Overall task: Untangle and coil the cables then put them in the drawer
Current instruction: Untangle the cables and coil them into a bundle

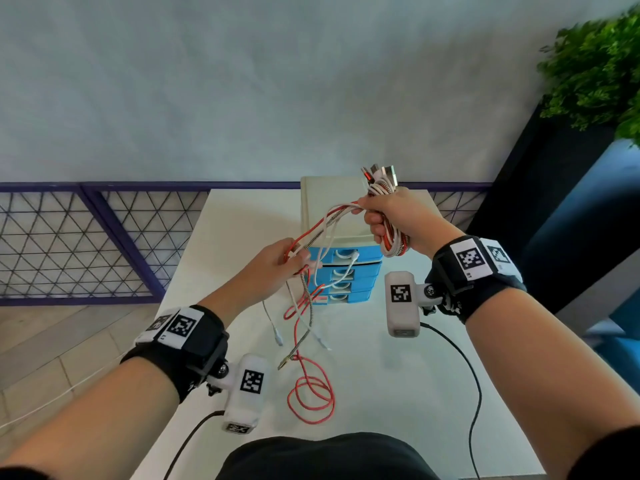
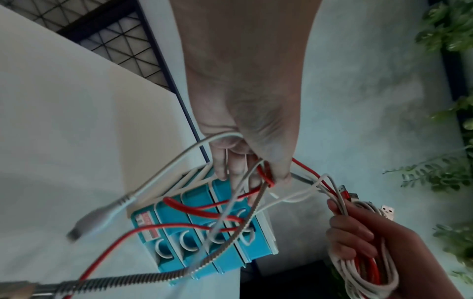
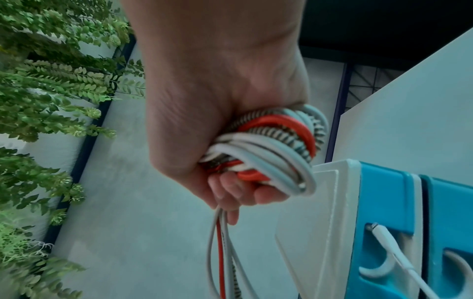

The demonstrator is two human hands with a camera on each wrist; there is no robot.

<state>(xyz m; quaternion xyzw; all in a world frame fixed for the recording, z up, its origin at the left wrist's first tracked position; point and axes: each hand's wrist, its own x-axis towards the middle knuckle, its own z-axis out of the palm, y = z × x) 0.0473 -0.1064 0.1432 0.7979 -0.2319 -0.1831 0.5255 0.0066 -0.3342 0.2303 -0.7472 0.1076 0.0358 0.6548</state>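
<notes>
Several cables (image 1: pixel 313 233) are hanging limp & light; right hand (image 1: pixel 388 216) is clenching the coiled bundle, left hand (image 1: pixel 277 259) pinching loose strands. Prob. best gripping near plugs.

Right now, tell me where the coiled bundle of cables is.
The coil is in the right hand, held up over the drawer unit at the table's far edge; loose strands run from it to the left hand.
</notes>
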